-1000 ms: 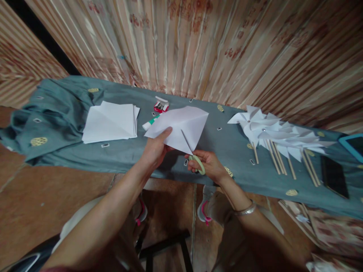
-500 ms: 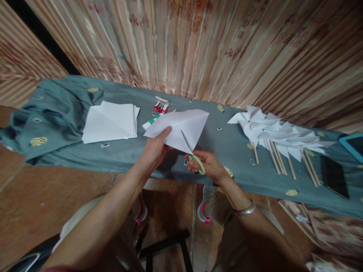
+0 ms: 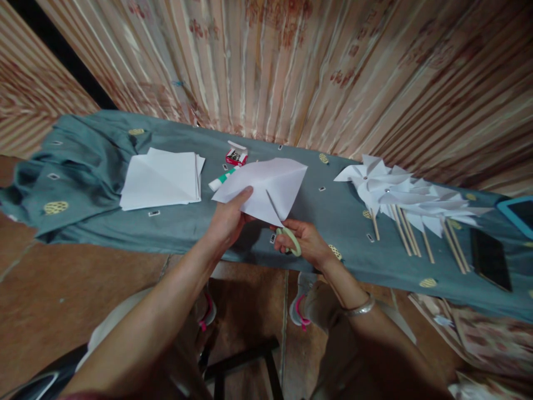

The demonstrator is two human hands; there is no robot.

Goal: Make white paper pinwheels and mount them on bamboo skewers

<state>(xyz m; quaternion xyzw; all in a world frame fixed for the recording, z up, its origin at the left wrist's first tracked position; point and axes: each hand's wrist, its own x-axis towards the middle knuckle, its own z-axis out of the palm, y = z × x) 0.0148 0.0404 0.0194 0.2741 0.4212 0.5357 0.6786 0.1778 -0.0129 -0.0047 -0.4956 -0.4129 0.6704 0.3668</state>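
My left hand [image 3: 233, 216] pinches a creased sheet of white paper [image 3: 266, 180] by its near left part, thumb on top and fingers underneath. The sheet is held above the cloth, its near corner pointing toward me. Closed around the pale green handles of a pair of scissors [image 3: 293, 243] is my right hand [image 3: 302, 239]. One dark blade lies over the paper, running from the near corner toward the middle; the other blade is hidden below the sheet.
Left is a stack of white paper [image 3: 162, 180]. Behind the sheet lie a small red box [image 3: 236, 155] of metal pins and a green-and-white tube [image 3: 222, 179]. Several paper pinwheels [image 3: 387, 189] on sticks, a dark phone [image 3: 491, 258] and a blue-edged device [image 3: 516, 214] occupy the right of the cloth-covered table [image 3: 233, 250].
Almost nothing differs. The far edge of the paper has lifted very slightly; both hands and the scissors stay in nearly the same place.
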